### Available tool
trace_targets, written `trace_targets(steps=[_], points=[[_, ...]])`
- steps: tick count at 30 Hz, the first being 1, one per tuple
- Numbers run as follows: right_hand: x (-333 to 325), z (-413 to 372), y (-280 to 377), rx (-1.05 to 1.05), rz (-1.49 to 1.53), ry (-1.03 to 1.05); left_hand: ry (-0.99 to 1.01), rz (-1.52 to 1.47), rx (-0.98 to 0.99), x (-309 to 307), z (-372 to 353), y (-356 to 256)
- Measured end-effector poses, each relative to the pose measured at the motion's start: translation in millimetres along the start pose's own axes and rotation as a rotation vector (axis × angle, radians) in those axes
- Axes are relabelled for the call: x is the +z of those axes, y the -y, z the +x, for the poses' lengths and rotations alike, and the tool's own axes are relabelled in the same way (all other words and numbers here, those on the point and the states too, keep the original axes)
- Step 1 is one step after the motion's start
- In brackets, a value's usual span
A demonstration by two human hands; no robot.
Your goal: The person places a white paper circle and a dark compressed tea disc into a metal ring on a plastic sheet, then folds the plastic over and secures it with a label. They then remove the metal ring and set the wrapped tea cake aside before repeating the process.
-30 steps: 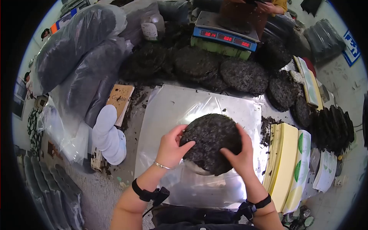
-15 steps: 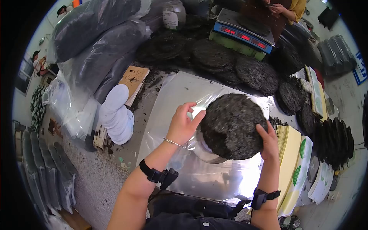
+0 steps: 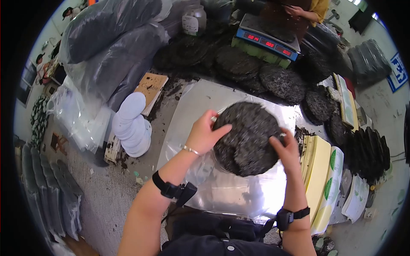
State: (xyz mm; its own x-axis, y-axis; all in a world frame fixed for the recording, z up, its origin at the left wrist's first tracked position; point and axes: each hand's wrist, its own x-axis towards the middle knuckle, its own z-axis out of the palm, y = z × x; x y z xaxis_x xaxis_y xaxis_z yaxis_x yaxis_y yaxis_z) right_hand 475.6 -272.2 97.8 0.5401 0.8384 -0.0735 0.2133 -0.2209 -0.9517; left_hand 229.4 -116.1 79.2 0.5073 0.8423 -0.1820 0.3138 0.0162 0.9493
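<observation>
A round dark disc of pressed, crumbly material (image 3: pixel 247 138) is held between my two hands above a shiny metal sheet (image 3: pixel 192 102). My left hand (image 3: pixel 209 131) grips its left edge, thumb on the top face and fingers behind the rim. On the opposite side my right hand (image 3: pixel 287 149) has its thumb on the face, the other fingers at the edge. Clear plastic film lies on the metal, and the disc covers most of what is directly beneath it.
White round sheets (image 3: pixel 132 123) are stacked at the left beside a notebook (image 3: pixel 150 87). More dark discs (image 3: pixel 282 83) line the back, below a scale (image 3: pixel 269 36). Yellow paper stacks (image 3: pixel 314 170) stand right. Another person's hand (image 3: pixel 294 10) shows behind the scale.
The disc has shifted slightly left and covers the clear round item that showed beneath it. My left hand has closed onto its edge, and my right hand has moved left with it.
</observation>
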Motion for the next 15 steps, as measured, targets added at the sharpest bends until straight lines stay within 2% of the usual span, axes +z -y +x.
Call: trace_targets(steps=[1,2,3,4,5,6,7,8,10,11,12,14,15], points=[[5.9,0.3,-24.1,-0.022,-0.089,0.004,0.011,0.004,0.008,-0.3,-4.3,7.5],[10.3,1.5,-52.2,0.024,-0.132,0.027,-0.052,0.188,0.025,0.8,-9.5,14.6],[13.5,-3.2,-52.1,0.067,-0.248,0.008,-0.118,0.373,0.044,2.8,-12.5,18.4],[19.4,-6.1,-49.4,0.108,-0.362,-0.012,-0.112,0.376,0.051,4.5,-15.2,14.9],[21.5,-8.8,-46.1,0.11,-0.36,-0.019,-0.195,0.465,0.256,5.6,-18.4,9.7],[22.8,-13.5,-41.2,-0.064,-0.542,-0.119,-0.274,0.55,0.46,5.4,-19.3,1.7],[24.3,-19.9,-32.2,-0.23,-0.723,-0.218,-0.103,0.552,0.456,7.0,-19.1,-8.2],[21.7,-22.6,-18.4,-0.215,-0.723,-0.22,-0.088,0.553,0.454,11.0,-18.6,-18.0],[17.0,-14.5,21.9,-0.325,-0.703,0.017,0.337,0.773,0.315,21.2,-10.9,-32.9],[23.2,-7.4,28.7,-0.266,-0.699,0.277,0.439,0.878,0.232,29.4,-0.2,-21.0],[34.8,-2.6,19.6,-0.232,-0.746,0.46,0.449,0.882,0.227,37.9,4.4,-22.3],[54.0,12.3,13.5,-0.145,-0.987,0.583,0.498,1.051,0.072,55.3,11.8,-25.2],[60.7,18.5,6.5,-0.145,-1.01,0.589,0.485,1.068,0.058,60.7,14.7,-24.2]])
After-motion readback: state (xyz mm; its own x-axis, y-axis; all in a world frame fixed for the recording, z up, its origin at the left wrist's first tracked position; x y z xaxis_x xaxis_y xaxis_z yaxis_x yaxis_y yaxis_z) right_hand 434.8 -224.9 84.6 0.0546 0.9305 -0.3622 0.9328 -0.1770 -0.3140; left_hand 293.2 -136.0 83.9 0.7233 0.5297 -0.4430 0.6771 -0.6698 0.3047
